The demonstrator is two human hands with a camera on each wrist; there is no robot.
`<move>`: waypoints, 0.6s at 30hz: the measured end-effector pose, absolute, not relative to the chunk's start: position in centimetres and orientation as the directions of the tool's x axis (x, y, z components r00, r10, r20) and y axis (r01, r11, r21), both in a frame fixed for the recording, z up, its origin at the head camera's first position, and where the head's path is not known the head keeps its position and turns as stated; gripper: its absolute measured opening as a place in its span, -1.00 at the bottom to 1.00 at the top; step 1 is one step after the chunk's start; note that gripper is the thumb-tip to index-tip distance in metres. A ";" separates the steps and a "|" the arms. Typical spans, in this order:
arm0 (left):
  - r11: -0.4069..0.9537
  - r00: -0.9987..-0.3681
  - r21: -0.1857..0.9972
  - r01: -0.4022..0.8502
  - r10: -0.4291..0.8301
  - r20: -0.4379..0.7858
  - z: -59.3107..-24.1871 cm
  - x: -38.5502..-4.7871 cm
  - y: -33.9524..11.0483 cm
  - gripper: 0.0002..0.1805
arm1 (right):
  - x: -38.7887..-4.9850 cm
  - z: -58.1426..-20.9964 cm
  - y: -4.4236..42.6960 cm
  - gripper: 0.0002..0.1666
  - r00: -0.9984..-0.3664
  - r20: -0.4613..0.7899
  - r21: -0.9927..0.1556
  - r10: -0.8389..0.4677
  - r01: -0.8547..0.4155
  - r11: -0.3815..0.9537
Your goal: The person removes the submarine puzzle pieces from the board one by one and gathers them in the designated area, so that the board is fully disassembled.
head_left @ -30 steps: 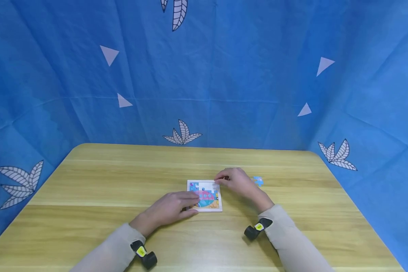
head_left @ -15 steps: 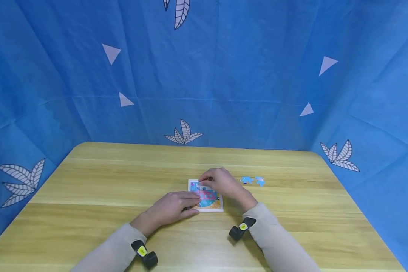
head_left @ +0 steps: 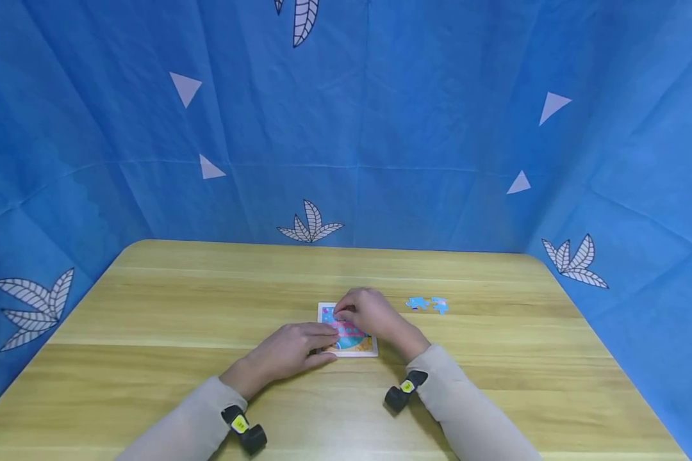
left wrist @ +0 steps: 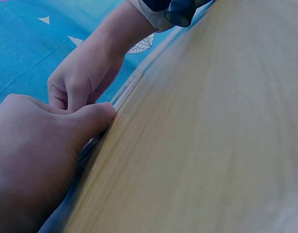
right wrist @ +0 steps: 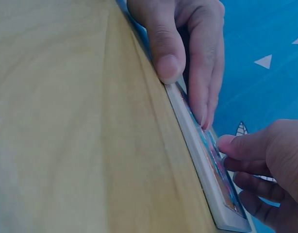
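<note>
A small square jigsaw puzzle (head_left: 353, 343) with a pink and blue picture lies in a white frame (head_left: 375, 351) on the table. My left hand (head_left: 291, 349) rests on its left side, fingers stretched over the picture and thumb at the front edge. At the puzzle's upper part, my right hand (head_left: 371, 314) pinches a puzzle piece between thumb and forefinger; the fingers mostly hide it. The right wrist view shows the right fingertips (right wrist: 225, 141) low over the framed picture (right wrist: 209, 150), beside the left hand (right wrist: 202, 53).
Two loose blue puzzle pieces, one (head_left: 418, 303) left of the other (head_left: 440, 305), lie on the wooden table (head_left: 207, 294) to the right of the frame. Blue patterned cloth (head_left: 427, 128) hangs behind the table and at its sides.
My right hand has moved left from the frame's top right corner across the puzzle's upper part, uncovering a loose piece on the table. The left hand has stayed put.
</note>
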State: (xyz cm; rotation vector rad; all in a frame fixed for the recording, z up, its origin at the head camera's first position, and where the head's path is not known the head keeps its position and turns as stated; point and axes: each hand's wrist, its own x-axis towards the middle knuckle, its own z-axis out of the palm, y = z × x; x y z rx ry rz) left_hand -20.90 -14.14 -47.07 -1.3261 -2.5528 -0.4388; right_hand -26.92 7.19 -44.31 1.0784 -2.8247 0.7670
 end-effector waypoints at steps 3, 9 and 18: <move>0.544 -0.562 0.157 0.824 0.754 0.340 -47.1 -20.9 -14.1 -0.55 | -26.8 -44.5 7.0 -0.92 -0.757 0.199 -0.428 -0.622 -0.638 0.640; 0.546 -0.570 0.172 0.820 0.750 0.335 -47.3 -20.9 -14.2 -0.55 | -26.6 -44.8 6.8 -0.91 -0.751 0.189 -0.394 -0.633 -0.648 0.651; 0.550 -0.579 0.184 0.814 0.744 0.334 -47.2 -21.1 -14.1 -0.54 | -26.2 -44.6 6.6 -0.93 -0.779 0.170 -0.400 -0.603 -0.614 0.680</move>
